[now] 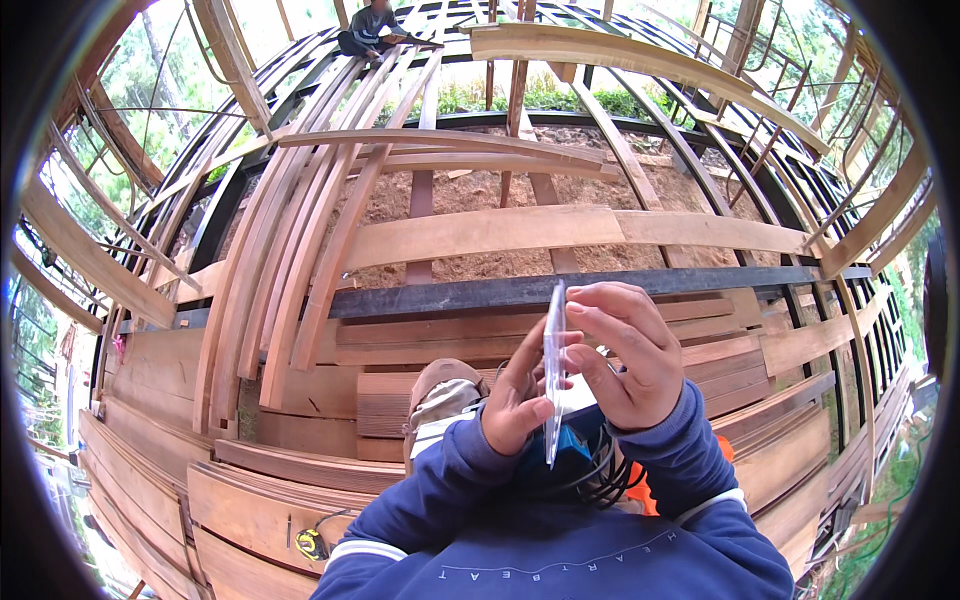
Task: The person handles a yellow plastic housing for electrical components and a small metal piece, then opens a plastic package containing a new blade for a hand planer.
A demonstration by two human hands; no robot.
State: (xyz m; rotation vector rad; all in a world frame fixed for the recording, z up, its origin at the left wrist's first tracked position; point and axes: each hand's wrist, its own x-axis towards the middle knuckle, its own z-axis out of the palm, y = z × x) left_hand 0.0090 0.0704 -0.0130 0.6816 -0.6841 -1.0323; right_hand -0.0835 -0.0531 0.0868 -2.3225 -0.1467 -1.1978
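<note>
A thin, flat, clear-edged slab (pixel 553 385) stands nearly edge-on in front of my chest. Its faces barely show, so I cannot make out its exact kind. My left hand (pixel 515 405) is closed round it from the left, the thumb lying along the near edge. On the other side is my right hand (pixel 632 360), its fingers bent and apart, the tips close to or touching the slab's upper right face. Below the hands, a blue item (pixel 568 447) and looped black cables (pixel 607 480) lie in front of my body, partly hidden.
Stacked planks (pixel 300 485) surround me, with a yellow tape measure (pixel 311 543) at lower left. Long boards (pixel 285 250) slope away at left. Ahead, a dark beam (pixel 460 297) borders open framing over bare soil (pixel 480 205). Another person (pixel 372 28) crouches at the far left.
</note>
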